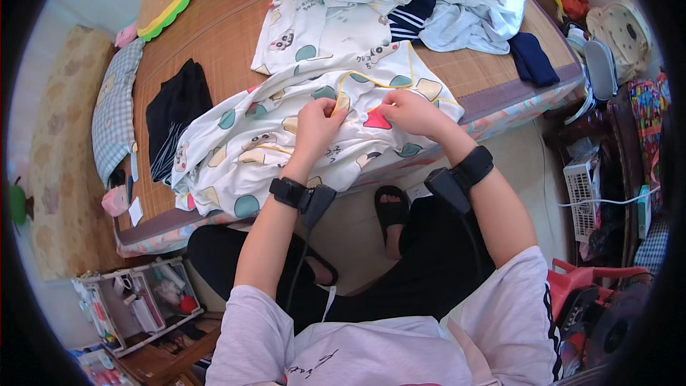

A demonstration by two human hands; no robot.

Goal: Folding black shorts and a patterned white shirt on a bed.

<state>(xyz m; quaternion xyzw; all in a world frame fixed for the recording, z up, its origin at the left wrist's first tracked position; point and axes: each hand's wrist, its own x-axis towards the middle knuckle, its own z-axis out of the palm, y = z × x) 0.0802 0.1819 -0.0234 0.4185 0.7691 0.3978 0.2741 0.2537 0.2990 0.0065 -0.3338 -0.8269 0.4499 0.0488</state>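
Note:
A white printed pajama top (300,83) with yellow piping is spread, rumpled, along the near edge of a mat-covered bed (230,27). My left hand (320,123) pinches its piped front edge between thumb and fingers. Just right of it, my right hand (410,112) grips the cloth at a red printed patch, beside a small white button (364,117). Behind lies more white printed clothing (348,27) of matching pattern. Both wrists wear black straps with small black devices.
Folded black clothing (179,112) lies left, navy folded cloth (533,59) right, near a light grey garment (461,24). A checked pillow (115,112) and a hamburger-shaped cushion (169,2) rest on the far left. A red plastic chair (573,284) and a white cable (605,201) are at the right.

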